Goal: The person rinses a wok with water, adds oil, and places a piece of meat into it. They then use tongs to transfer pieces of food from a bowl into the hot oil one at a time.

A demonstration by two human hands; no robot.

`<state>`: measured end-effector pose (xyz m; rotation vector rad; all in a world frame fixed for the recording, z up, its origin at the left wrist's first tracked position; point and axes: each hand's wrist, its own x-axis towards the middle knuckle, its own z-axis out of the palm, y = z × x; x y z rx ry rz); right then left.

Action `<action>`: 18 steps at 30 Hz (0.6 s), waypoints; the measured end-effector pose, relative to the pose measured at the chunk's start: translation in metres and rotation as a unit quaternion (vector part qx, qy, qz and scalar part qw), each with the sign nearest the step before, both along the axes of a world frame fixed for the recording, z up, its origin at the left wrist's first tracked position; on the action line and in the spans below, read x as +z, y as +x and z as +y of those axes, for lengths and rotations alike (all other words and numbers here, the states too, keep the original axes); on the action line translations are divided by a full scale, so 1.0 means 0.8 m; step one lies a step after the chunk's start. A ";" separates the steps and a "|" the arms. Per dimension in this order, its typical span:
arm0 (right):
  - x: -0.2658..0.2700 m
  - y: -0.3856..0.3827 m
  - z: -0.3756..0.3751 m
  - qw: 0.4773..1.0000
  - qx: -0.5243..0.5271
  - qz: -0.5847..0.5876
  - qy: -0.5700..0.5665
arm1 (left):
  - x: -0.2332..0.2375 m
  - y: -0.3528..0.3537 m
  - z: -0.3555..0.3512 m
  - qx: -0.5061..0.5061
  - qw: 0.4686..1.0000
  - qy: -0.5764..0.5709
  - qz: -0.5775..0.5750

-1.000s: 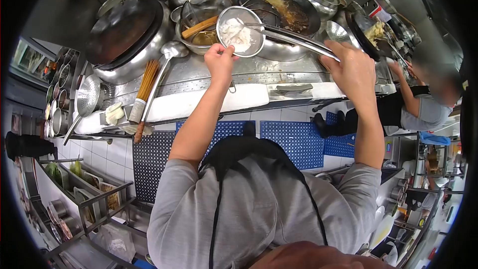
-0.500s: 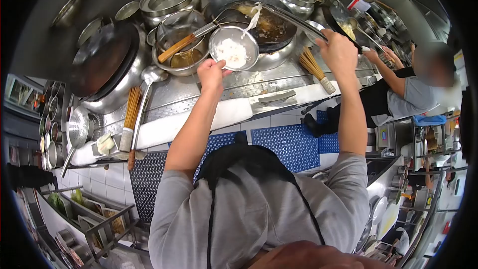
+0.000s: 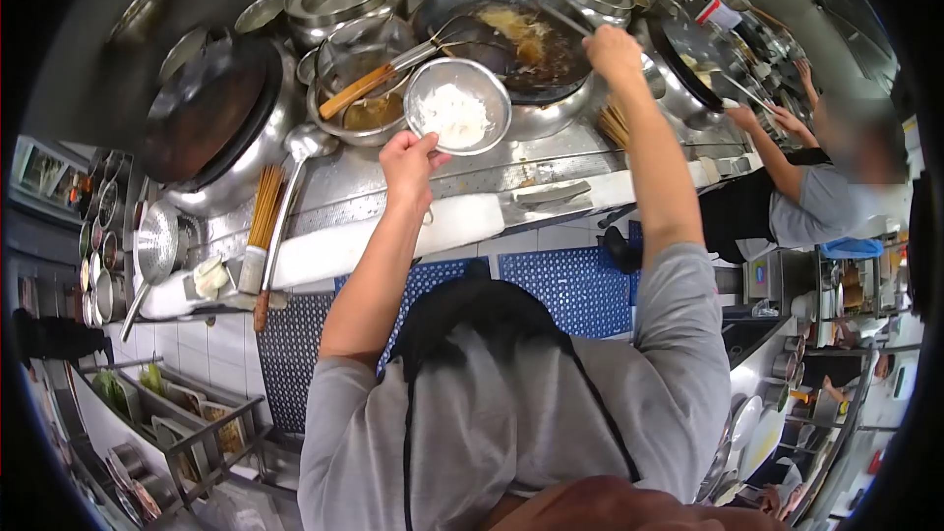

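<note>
My left hand [image 3: 407,169] grips the rim of a small metal bowl [image 3: 417,98], tilted towards me. White powder or batter coats the inside of the bowl. My right hand [image 3: 617,54] is closed on long metal tongs [image 3: 568,22], whose far end reaches over the wok [image 3: 433,12]. Dark oil in the wok foams around a pale golden mass [image 3: 516,29]. Left of the bowl, a wooden-handled strainer [image 3: 366,88] lies across a pot [image 3: 339,130] and the wok's near rim.
An empty dark wok [image 3: 211,118] stands at the left. A ladle [image 3: 287,187] and a bamboo brush [image 3: 262,221] lean at the counter's front edge, near a folded white towel [image 3: 452,221]. At the right, a co-worker [image 3: 816,197] works at another wok [image 3: 693,59].
My right hand has moved left and forward with the tongs. The white-coated strip they held above the wok no longer shows there; foam has spread in the oil. The bowl has shifted slightly towards me.
</note>
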<state>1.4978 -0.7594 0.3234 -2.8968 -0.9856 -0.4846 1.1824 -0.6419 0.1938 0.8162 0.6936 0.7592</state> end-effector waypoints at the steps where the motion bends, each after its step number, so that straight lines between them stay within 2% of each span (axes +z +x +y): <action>1: 0.020 -0.025 -0.005 1.000 0.007 0.000 -0.006 | -0.002 -0.002 0.003 0.007 1.000 0.004 -0.001; 4: 0.060 -0.093 -0.027 0.998 0.050 -0.037 -0.023 | -0.018 -0.005 0.019 0.033 0.999 0.007 -0.012; 6: 0.077 -0.142 -0.054 0.990 0.136 -0.024 0.001 | -0.018 -0.009 0.024 0.057 0.998 0.026 -0.013; 8: 0.100 -0.198 -0.072 0.985 0.162 0.035 -0.038 | -0.022 -0.015 0.027 0.065 0.996 0.059 -0.003; 11: 0.098 -0.241 -0.090 0.970 0.237 -0.011 -0.047 | -0.022 -0.020 0.025 0.082 0.990 0.114 -0.027; 15: 0.095 -0.272 -0.090 0.956 0.271 -0.098 -0.048 | -0.019 -0.023 0.015 0.098 0.974 0.197 -0.056; 18: 0.107 -0.281 -0.103 0.960 0.258 -0.107 -0.026 | -0.010 -0.024 0.019 0.077 0.984 0.161 -0.013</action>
